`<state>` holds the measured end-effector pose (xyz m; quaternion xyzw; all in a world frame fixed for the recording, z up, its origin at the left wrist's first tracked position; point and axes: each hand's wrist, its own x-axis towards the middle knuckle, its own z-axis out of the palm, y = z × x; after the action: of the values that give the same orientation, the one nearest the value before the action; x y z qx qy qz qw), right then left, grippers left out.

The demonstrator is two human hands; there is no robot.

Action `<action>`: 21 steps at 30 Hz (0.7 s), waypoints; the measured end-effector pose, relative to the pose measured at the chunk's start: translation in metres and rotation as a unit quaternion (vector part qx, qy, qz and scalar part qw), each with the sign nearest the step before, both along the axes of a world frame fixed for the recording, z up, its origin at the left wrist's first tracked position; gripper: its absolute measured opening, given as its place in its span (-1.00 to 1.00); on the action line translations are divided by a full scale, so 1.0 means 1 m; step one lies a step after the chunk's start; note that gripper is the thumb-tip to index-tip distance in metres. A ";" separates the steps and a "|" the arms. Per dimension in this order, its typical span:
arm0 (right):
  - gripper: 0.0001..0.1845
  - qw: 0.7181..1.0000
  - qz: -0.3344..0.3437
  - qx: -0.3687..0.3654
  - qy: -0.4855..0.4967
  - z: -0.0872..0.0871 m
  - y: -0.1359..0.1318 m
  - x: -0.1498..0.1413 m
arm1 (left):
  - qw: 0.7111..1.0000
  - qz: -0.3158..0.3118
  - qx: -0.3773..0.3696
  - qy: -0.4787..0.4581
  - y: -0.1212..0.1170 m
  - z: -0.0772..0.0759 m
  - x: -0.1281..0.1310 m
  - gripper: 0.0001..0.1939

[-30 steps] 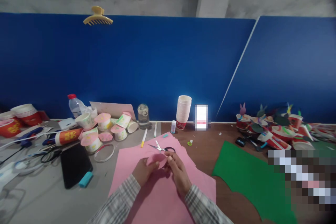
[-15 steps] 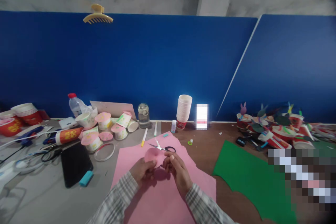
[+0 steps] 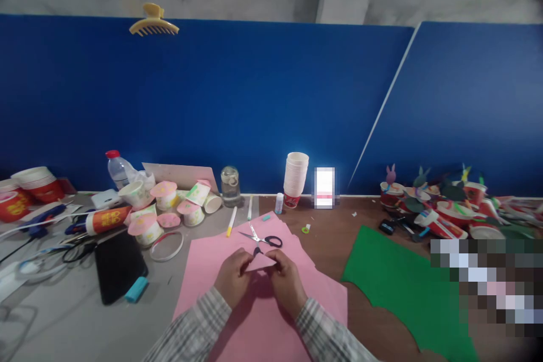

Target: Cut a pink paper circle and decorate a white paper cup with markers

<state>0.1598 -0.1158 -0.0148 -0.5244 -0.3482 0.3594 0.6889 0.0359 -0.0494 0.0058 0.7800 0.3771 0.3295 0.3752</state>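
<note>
A small pink paper piece (image 3: 260, 262) is held between both hands and looks folded, with a straight near edge. My left hand (image 3: 233, 278) pinches its left side between thumb and fingers. On the other side, my right hand (image 3: 287, 283) grips the right edge in the same way. Just beyond the fingers, scissors (image 3: 259, 239) with dark handles lie with their blades apart. Large pink paper sheets (image 3: 254, 331) spread beneath both hands and the scissors.
Decorated paper cups (image 3: 164, 197), a black tablet-like slab (image 3: 120, 266) and cables crowd the left. A cup stack (image 3: 296, 178), glue stick (image 3: 279, 203) and glass jar (image 3: 230, 186) stand behind. Green sheet (image 3: 394, 283) and cup crafts (image 3: 441, 212) are at right.
The pink piece has gone from a rounded face turned upward to a folded-looking shape. Both hands have turned inward around it, and the right hand has come away from beside the scissors.
</note>
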 end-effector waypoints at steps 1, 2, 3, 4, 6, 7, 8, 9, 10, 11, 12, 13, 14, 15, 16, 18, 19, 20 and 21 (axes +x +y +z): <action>-0.78 1.000 -0.012 0.007 -0.006 0.000 0.000 0.000 | 1.000 -0.003 0.028 -0.001 0.000 -0.001 -0.001 -0.95; -0.76 1.000 -0.021 0.016 -0.012 0.000 -0.001 0.001 | 0.999 -0.008 0.053 -0.007 -0.001 -0.001 -0.002 -0.94; -0.74 0.999 -0.027 0.026 -0.015 0.001 -0.002 0.001 | 0.997 -0.014 0.073 -0.015 -0.001 -0.002 -0.003 -0.92; -0.72 0.999 -0.030 0.036 -0.014 0.003 -0.003 0.001 | 0.994 -0.015 0.109 -0.019 -0.001 -0.002 -0.005 -0.90; -0.72 0.998 -0.034 0.050 0.002 0.005 -0.005 0.001 | 0.976 -0.007 0.217 -0.024 0.001 -0.003 -0.008 -0.88; -0.74 0.998 -0.037 0.051 0.016 0.006 -0.005 0.001 | 0.961 -0.001 0.275 -0.025 0.003 -0.003 -0.010 -0.86; -0.77 0.998 -0.039 0.048 0.035 0.007 -0.004 0.001 | 0.945 0.006 0.326 -0.026 0.005 -0.003 -0.012 -0.84; -0.82 0.997 -0.036 0.040 0.056 0.007 -0.004 0.002 | 0.930 0.013 0.367 -0.027 0.007 -0.003 -0.014 -0.82; -0.87 0.996 -0.028 0.030 0.079 0.007 -0.003 0.002 | 0.918 0.017 0.394 -0.027 0.009 -0.003 -0.016 -0.81; -0.90 0.994 -0.015 0.019 0.105 0.007 -0.002 0.003 | 0.913 0.019 0.406 -0.027 0.011 -0.003 -0.018 -0.80; -0.83 0.991 0.004 0.010 0.131 0.008 -0.002 0.003 | 0.907 0.021 0.420 -0.026 0.013 -0.003 -0.019 -0.79; -0.73 0.988 0.025 0.002 0.155 0.008 -0.002 0.003 | 0.901 0.023 0.433 -0.024 0.014 -0.003 -0.020 -0.78; -0.65 0.984 0.044 -0.003 0.173 0.009 -0.002 0.003 | 0.896 0.025 0.443 -0.022 0.014 -0.003 -0.021 -0.78; -0.61 0.979 0.063 -0.006 0.192 0.010 -0.003 0.002 | 0.891 0.026 0.453 -0.020 0.014 -0.003 -0.021 -0.79; -0.61 0.973 0.083 -0.008 0.214 0.011 -0.003 0.001 | 0.887 0.023 0.462 -0.018 0.013 -0.003 -0.021 -0.79; -0.65 0.956 0.121 -0.006 0.268 0.014 -0.005 0.000 | 0.884 0.010 0.467 -0.018 0.011 -0.003 -0.019 -0.80; -0.64 0.945 0.133 -0.005 0.298 0.015 -0.005 0.000 | 0.895 0.004 0.446 -0.026 0.011 -0.003 -0.019 -0.81; -0.61 0.935 0.139 -0.004 0.325 0.015 -0.005 0.000 | 0.912 0.003 0.407 -0.039 0.010 -0.003 -0.018 -0.83; -0.59 0.929 0.139 -0.004 0.344 0.015 -0.005 0.001 | 0.932 0.008 0.357 -0.056 0.011 -0.003 -0.018 -0.85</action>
<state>0.1608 -0.1208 0.0005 -0.3174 -0.1582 0.6114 0.7074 0.0181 -0.0387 0.0028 0.8401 0.2189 0.4882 0.0896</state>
